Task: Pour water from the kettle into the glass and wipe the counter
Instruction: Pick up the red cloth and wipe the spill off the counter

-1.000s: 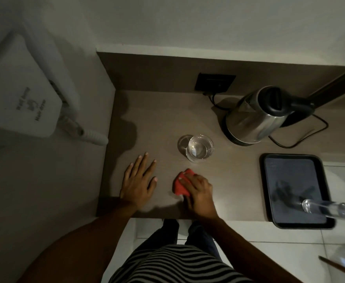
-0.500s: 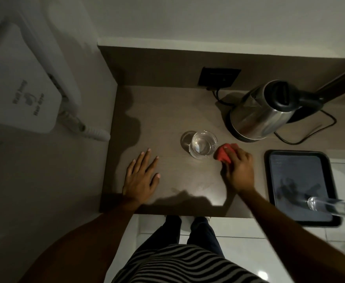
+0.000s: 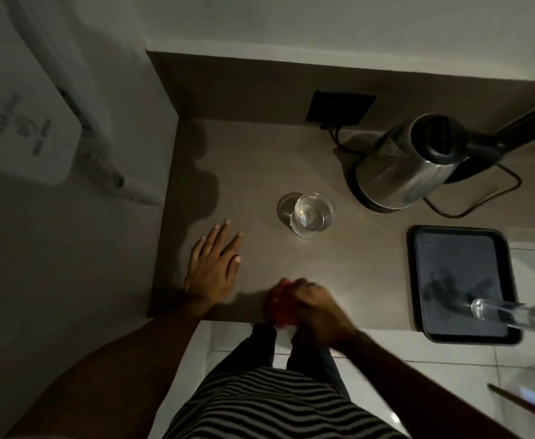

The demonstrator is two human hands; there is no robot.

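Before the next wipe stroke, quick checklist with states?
1. Cloth held in right hand: ok, though blurred.
2. Left hand flat on counter, clear of the cloth: ok.
3. Glass upright, holding water, away from both hands: ok.
4. Kettle set down on its base: ok.
5. Cloth fully on the counter: not ok, it overhangs the front edge.
6. Counter dry: cannot tell, too dark.

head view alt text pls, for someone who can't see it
A person's right hand presses a red cloth on a brown counter at its near edge, motion-blurred, while the left hand rests flat. Behind stand a glass of water and a steel kettle; a dark tray lies right.
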